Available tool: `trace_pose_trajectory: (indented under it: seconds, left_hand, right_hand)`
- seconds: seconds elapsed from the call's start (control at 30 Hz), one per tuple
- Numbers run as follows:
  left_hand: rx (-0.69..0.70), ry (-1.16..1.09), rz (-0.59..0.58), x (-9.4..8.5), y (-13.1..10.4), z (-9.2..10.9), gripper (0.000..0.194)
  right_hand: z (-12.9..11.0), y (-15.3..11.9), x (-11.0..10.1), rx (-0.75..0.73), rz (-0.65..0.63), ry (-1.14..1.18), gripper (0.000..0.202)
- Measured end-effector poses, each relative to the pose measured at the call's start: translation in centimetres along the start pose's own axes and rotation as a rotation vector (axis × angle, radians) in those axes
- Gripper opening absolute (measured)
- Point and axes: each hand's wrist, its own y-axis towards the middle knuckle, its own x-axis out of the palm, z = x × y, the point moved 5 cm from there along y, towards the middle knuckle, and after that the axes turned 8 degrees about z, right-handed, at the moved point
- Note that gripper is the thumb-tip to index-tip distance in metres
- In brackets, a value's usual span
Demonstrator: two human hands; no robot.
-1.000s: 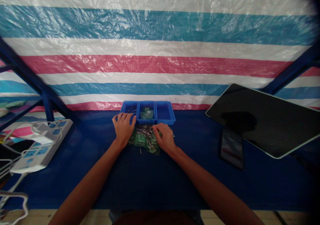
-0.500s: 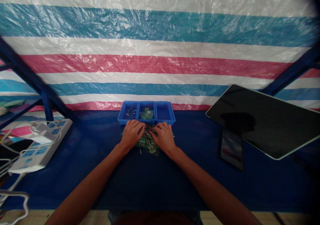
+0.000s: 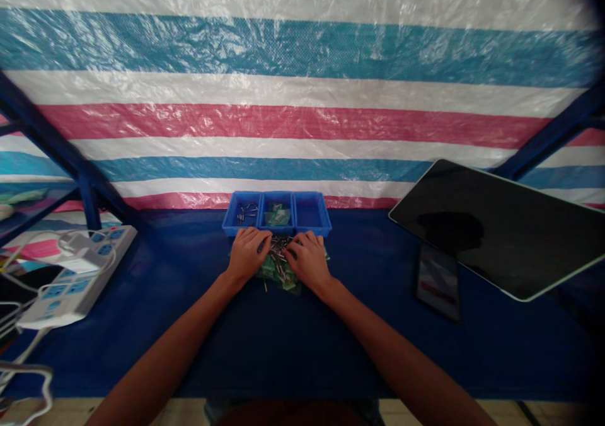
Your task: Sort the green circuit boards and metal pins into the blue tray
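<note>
On the blue table lies a pile of small shiny metal rods point(image 3: 278, 256) mixed with green plastic packets point(image 3: 286, 281). My left hand point(image 3: 248, 253) rests at the pile's left side, fingers bent, with thumb and forefinger closed at its top. From the right, my right hand point(image 3: 309, 261) reaches into the same pile, thumb and fingertips together among the rods. What either hand pinches is too small to make out. Just behind the hands stands a blue three-part bin point(image 3: 312, 230). Its left compartment contains bent metal pieces point(image 3: 247, 212), its middle one green packets point(image 3: 277, 214); the right compartment shows only its bare floor.
A white power strip point(image 3: 75, 290) with plugs and cables lies at the left. To the right are a phone point(image 3: 438, 283) and a large dark-screened panel point(image 3: 510, 224). Striped plastic sheeting point(image 3: 302, 123) hangs behind the table point(image 3: 293, 350), between blue frame bars point(image 3: 87, 196).
My left hand's thumb and forefinger have shifted slightly at the pile. My right hand has barely moved. The bin and its contents look the same.
</note>
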Motion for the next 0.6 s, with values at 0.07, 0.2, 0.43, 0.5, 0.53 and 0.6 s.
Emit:
trace_pose_trajectory:
  seconds: [0.07,0.2,0.43,0.5,0.53,0.6]
  left_hand:
    - [-0.010,-0.010,0.001,0.02,-0.04,-0.12,0.014]
    - [-0.020,-0.020,-0.010,0.09,-0.13,-0.29,0.014]
    - [-0.032,-0.007,-0.017,0.27,-0.28,-0.46,0.014]
    - [-0.033,-0.012,-0.006,0.22,-0.25,-0.45,0.013]
    - [-0.031,-0.014,0.000,0.20,-0.22,-0.43,0.013]
    - [-0.026,-0.015,0.010,0.14,-0.17,-0.41,0.013]
  right_hand:
    - [-0.15,0.01,-0.22,0.006,0.019,0.012,0.017]
    - [-0.48,0.14,-0.74,0.005,0.050,0.047,0.020]
    - [-1.02,0.12,-0.50,-0.053,-0.094,0.029,0.012]
    - [-0.99,0.05,-0.36,-0.057,-0.110,0.018,0.008]
    - [-0.95,0.01,-0.30,-0.059,-0.109,0.016,0.007]
    - [-0.87,-0.05,-0.16,-0.066,-0.103,0.019,0.007]
